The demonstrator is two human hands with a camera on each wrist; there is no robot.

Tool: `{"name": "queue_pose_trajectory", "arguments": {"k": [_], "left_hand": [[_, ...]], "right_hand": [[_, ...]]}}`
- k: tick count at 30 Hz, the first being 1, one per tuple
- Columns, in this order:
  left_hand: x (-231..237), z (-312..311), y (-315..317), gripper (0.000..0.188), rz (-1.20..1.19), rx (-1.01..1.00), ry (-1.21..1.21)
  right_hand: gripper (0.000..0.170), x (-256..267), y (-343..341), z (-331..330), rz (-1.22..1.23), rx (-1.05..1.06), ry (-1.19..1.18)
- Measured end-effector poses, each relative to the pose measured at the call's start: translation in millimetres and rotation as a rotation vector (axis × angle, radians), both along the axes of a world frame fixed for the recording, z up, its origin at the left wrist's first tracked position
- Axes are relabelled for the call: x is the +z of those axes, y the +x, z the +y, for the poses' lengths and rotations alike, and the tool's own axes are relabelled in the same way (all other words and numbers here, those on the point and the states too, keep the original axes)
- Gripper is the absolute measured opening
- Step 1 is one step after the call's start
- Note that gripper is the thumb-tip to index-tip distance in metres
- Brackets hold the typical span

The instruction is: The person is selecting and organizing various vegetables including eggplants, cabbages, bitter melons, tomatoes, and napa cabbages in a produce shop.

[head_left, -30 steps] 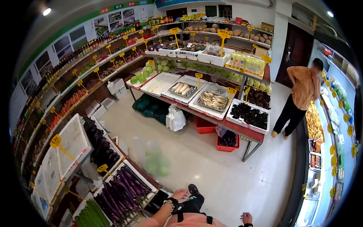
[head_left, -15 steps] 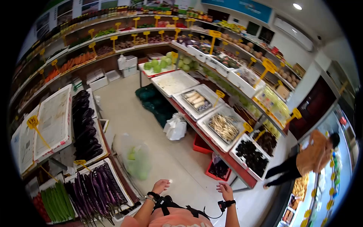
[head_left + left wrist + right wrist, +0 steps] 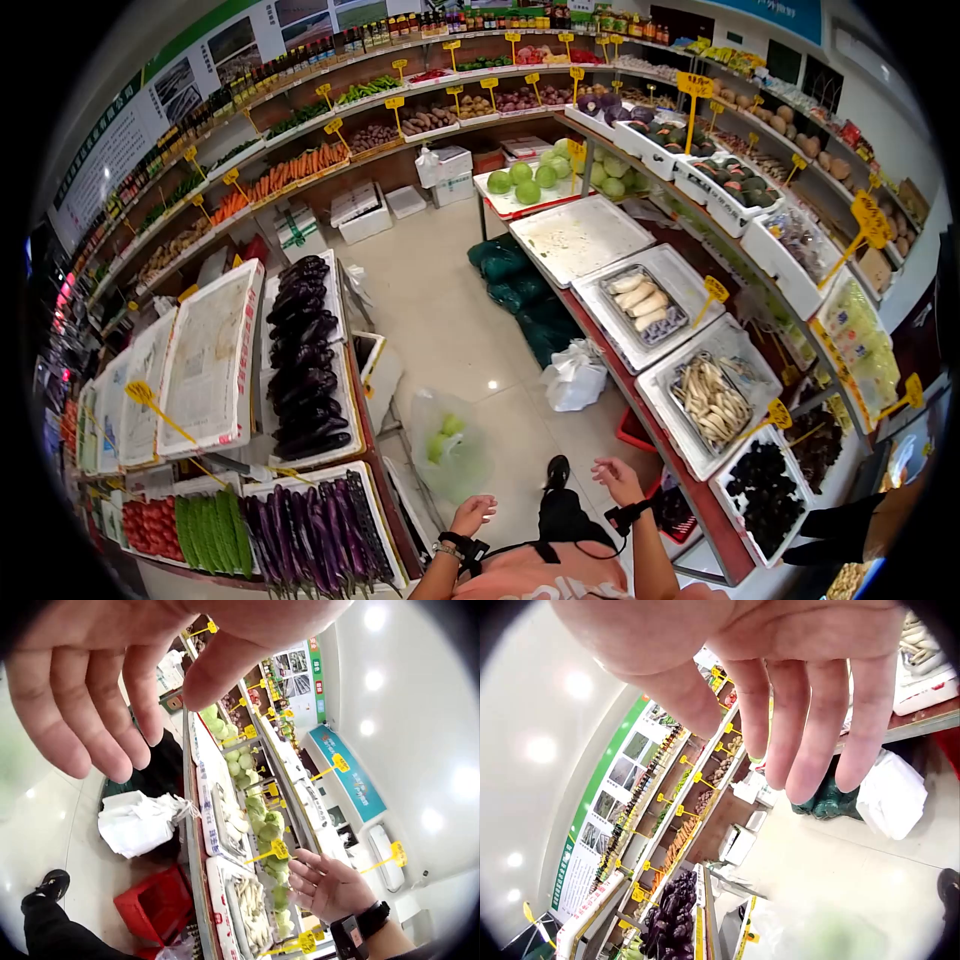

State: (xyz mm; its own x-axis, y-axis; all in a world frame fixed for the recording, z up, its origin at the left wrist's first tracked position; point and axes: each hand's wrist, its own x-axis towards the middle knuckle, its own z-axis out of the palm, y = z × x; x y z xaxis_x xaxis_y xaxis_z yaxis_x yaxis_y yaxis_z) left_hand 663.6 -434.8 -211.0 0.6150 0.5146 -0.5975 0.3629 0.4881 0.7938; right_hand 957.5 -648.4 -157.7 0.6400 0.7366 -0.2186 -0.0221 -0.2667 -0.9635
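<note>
My left hand (image 3: 474, 514) is held out in front of my body, its fingers loosely bent and nothing in them. To its right, my right hand (image 3: 617, 480) is also raised and holds nothing, close to the edge of the long stand. In the left wrist view the fingers of the left hand (image 3: 105, 690) hang relaxed, with the right hand (image 3: 326, 889) further off. Straight, loose fingers of the right hand (image 3: 802, 712) show in the right wrist view. A clear plastic bag (image 3: 455, 470) with round green vegetables appears over the floor, nearest the left hand.
Long purple eggplants (image 3: 315, 525), green bitter gourds (image 3: 212, 535) and dark eggplants (image 3: 305, 370) fill the left stand. On the right stand sit a white foam tray (image 3: 580, 240), pale roots (image 3: 712, 400) and black fungus (image 3: 768, 490). A white bag (image 3: 575, 375) lies beneath. A person's dark-trousered leg (image 3: 835, 530) shows far right.
The head view has swung left, so the stands and the other person sit further right. Both hands, low at first, have come up in front of the body and stay without anything in them.
</note>
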Motion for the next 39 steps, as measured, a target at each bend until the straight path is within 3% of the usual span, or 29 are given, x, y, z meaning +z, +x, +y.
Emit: {"name": "queue_pose_trajectory", "arguments": {"k": [2, 7, 12, 15, 23, 32, 39], "left_hand": [[-10, 26, 28, 0.028, 0.028, 0.025, -0.002], [32, 94, 133, 0.03, 0.044, 0.132, 0.042], [43, 138, 212, 0.031, -0.031, 0.172, 0.079], [60, 158, 247, 0.029, -0.02, 0.207, 0.064], [32, 248, 297, 0.027, -0.008, 0.269, 0.007], [13, 453, 361, 0.025, -0.03, 0.396, -0.002], [40, 602, 386, 0.024, -0.065, 0.416, 0.134]], "right_hand": [[0.026, 0, 39, 30, 0.05, 0.008, 0.039], [0.024, -7, 153, 96, 0.051, 0.047, 0.061], [0.024, -1, 250, 154, 0.008, 0.071, 0.036], [0.025, 14, 282, 192, 0.103, 0.083, 0.087], [0.03, -9, 330, 285, 0.064, 0.246, -0.09], [0.034, -20, 412, 489, 0.086, 0.163, -0.04], [0.037, -6, 448, 669, 0.038, 0.225, -0.038]]}}
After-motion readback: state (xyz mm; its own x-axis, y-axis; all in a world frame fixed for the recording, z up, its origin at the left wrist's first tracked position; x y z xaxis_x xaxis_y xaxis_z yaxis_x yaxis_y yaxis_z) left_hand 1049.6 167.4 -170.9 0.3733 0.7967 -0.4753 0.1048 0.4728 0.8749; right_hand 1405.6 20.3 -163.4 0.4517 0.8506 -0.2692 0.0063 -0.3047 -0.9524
